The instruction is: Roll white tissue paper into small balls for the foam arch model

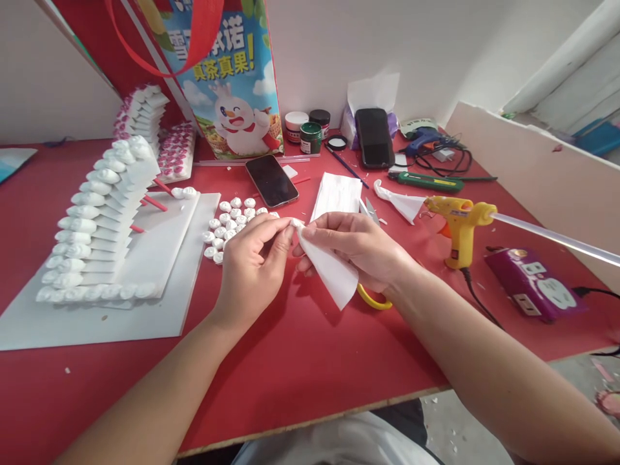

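Note:
Between my hands is a strip of white tissue paper [334, 274], rolled at its upper left end and hanging loose as a flap at lower right. My left hand [259, 258] pinches the rolled end between thumb and forefinger. My right hand [356, 248] grips the strip just beside that end, fingers partly behind the paper. Left of my hands, small white paper rosettes [227, 226] lie in a cluster, partly hidden by my left hand. Beyond my right hand are a stack of white paper strips [338, 194] and scissors with a yellow handle [374, 299], largely covered.
A white stepped model edged with rosettes [97, 226] stands on foam boards at left. At right are a yellow glue gun [458, 223] touching a twisted paper piece [402, 201], a purple power socket [535, 284] and a green cutter [429, 181]. A phone [272, 181] lies behind the rosettes.

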`<state>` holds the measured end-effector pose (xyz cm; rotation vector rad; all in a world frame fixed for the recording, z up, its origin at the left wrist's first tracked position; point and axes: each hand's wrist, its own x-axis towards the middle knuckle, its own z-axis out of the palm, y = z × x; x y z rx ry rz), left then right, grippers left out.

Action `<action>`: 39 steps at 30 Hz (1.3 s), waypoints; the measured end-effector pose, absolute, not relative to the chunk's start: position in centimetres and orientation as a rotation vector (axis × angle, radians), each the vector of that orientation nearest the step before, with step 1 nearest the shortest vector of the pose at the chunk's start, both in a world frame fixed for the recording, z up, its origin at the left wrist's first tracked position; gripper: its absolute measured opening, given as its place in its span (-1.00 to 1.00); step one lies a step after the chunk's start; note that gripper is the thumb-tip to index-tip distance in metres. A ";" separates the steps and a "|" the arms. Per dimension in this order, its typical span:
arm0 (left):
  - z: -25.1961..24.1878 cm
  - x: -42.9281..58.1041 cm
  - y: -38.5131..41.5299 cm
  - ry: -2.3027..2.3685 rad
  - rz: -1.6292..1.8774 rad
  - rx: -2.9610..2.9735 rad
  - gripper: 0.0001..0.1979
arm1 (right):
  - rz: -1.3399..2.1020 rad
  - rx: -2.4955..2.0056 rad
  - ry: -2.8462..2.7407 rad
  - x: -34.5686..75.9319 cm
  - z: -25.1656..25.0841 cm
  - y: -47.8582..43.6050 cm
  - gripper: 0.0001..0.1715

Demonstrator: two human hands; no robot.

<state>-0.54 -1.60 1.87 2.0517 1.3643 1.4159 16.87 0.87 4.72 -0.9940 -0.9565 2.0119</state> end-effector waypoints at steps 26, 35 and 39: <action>2.1 -1.3 -1.3 1.099 1.361 1.882 -0.82 | 1.186 -1.036 -1.610 16.5 4.4 -0.4 -0.86; 2.3 -1.6 -1.3 1.096 1.355 2.084 -0.76 | 0.926 -1.106 -1.792 16.7 4.3 -0.7 -0.87; 2.1 -0.7 -1.7 1.173 1.436 2.224 -0.74 | 0.726 -1.131 -1.862 16.4 4.1 -1.1 -0.89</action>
